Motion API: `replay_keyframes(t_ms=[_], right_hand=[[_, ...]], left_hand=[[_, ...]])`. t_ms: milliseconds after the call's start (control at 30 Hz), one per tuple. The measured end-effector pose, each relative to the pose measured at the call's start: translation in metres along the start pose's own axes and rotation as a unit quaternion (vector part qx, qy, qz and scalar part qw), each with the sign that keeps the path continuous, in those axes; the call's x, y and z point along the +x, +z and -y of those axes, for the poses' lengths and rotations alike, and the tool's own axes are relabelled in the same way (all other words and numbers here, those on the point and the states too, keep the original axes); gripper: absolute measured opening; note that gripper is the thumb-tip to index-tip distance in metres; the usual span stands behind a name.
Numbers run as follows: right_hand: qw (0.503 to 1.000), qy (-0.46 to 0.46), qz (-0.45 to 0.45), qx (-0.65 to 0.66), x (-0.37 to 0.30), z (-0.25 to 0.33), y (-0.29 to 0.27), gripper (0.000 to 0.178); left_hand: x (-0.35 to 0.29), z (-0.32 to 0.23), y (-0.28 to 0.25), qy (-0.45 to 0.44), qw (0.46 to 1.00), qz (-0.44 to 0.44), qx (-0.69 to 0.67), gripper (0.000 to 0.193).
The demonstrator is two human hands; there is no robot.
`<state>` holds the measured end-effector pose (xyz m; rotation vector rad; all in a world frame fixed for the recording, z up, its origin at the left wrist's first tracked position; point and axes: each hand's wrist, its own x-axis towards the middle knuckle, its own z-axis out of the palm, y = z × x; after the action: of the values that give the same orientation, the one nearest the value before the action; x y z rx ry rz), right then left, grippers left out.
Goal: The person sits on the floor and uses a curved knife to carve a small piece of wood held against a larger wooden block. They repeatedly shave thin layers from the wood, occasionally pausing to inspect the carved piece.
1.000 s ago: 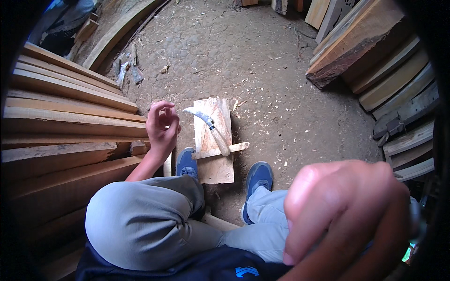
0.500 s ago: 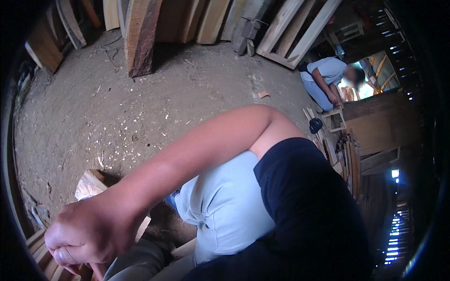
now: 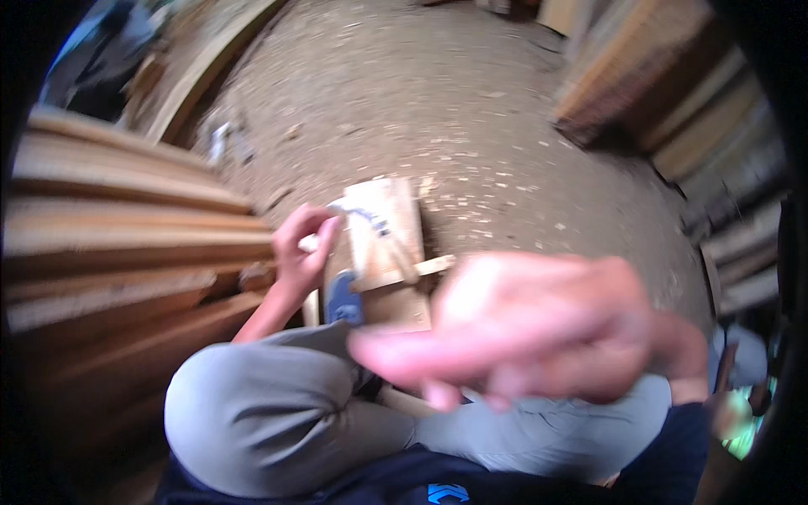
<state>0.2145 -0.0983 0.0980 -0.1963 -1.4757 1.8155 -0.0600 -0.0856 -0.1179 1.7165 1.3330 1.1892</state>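
My left hand (image 3: 301, 252) is raised beside my left knee, its thumb and fingers curled together. A small pale piece (image 3: 309, 243) shows within its curl, too little to name. Close by, a hammer (image 3: 381, 225) with a grey curved head and wooden handle seems to lie on a pale wooden block (image 3: 383, 198). A thin wooden strip (image 3: 433, 266) crosses the block's near end. My right hand (image 3: 547, 328) hangs large and close above my lap, smeared by motion, one finger or the thumb stretching left. Whether it holds anything cannot be made out.
Stacked timber boards (image 3: 126, 219) fill the left side. Thick planks (image 3: 631, 67) lean at the far right. Wood chips (image 3: 497, 194) litter the dirt floor. A blue shoe (image 3: 343, 299) is by the block. A person (image 3: 745, 362) shows partly at the right edge.
The view has swung left and down, bringing my lap, left hand, block and hammer into sight. My right hand has come from the lower left to above my lap.
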Motion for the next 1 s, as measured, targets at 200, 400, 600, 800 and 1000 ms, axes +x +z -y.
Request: replay_keyframes(t_ms=[200, 400, 600, 800, 1000], right_hand=[[0.970, 0.027, -0.055, 0.237, -0.003, -0.002, 0.024, 0.040], [0.982, -0.013, 0.016, 0.186, -0.012, 0.007, 0.022, 0.041], [0.985, -0.031, 0.036, 0.168, -0.017, 0.013, 0.020, 0.042], [0.986, -0.038, 0.041, 0.158, -0.021, 0.013, 0.018, 0.043], [0.985, -0.048, 0.051, 0.156, -0.021, 0.010, 0.017, 0.044]], left_hand=[[-0.001, 0.005, 0.004, -0.020, 0.998, 0.013, -0.065, 0.005], [-0.001, -0.002, 0.001, 0.009, 0.999, 0.005, -0.042, 0.006], [-0.001, 0.001, 0.001, 0.009, 0.999, 0.007, -0.045, 0.007], [-0.002, 0.000, 0.001, 0.007, 0.999, 0.008, -0.035, 0.006], [-0.002, 0.002, 0.001, 0.020, 0.999, 0.006, -0.029, 0.006]])
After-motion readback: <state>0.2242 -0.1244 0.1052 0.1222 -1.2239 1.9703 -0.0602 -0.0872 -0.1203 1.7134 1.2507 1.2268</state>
